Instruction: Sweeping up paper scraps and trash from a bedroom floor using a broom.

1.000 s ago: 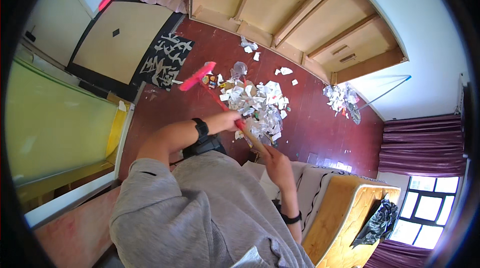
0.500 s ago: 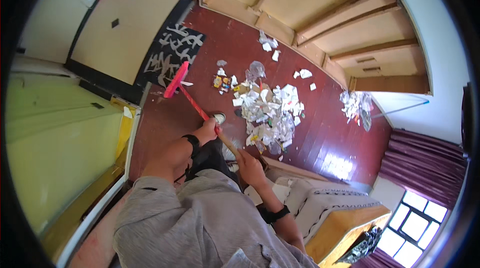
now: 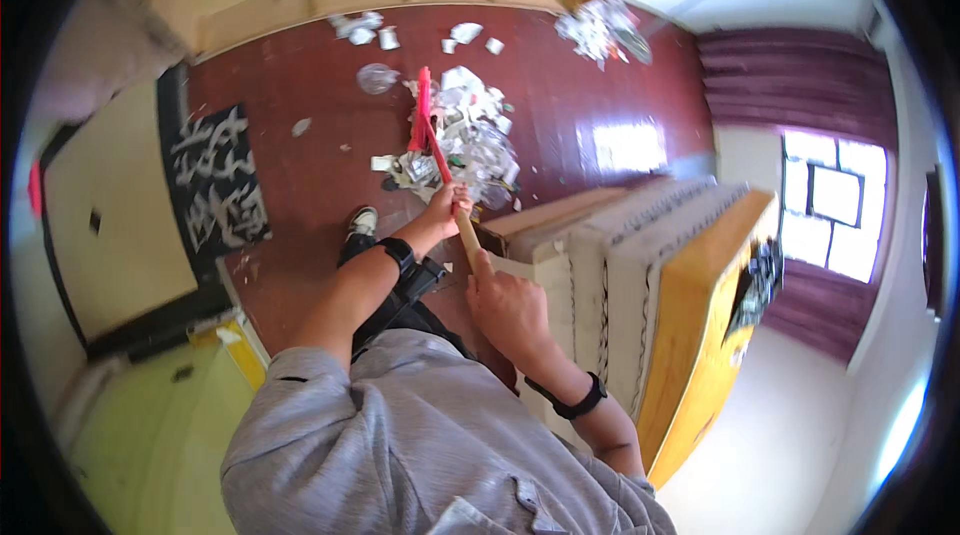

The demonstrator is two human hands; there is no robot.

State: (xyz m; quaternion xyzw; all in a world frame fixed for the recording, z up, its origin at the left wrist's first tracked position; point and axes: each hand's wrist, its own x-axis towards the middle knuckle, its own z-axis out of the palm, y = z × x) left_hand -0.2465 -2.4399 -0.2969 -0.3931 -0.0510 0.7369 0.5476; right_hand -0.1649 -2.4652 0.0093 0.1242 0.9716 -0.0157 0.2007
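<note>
Both my hands hold a broom with a pink-red head (image 3: 421, 110) and a handle that is red below and tan above. My left hand (image 3: 440, 213) is wrapped round the red part of the handle. Higher up, my right hand (image 3: 507, 303) grips the tan part. The broom head is at the left side of a heap of crumpled paper and clear plastic litter (image 3: 475, 145) on the dark red floor. Whether the bristles press on the litter cannot be made out.
More litter (image 3: 605, 30) lies against the far right wall, and several scraps (image 3: 358, 27) by the wooden frame. Upright mattresses (image 3: 620, 275) stand close on my right. At the left are a black mat with white lettering (image 3: 220, 180) and a pale door panel (image 3: 120, 215).
My view has turned to the right. The broom head has gone from beside the mat at the left to the litter heap. Both hands keep their grip on the handle.
</note>
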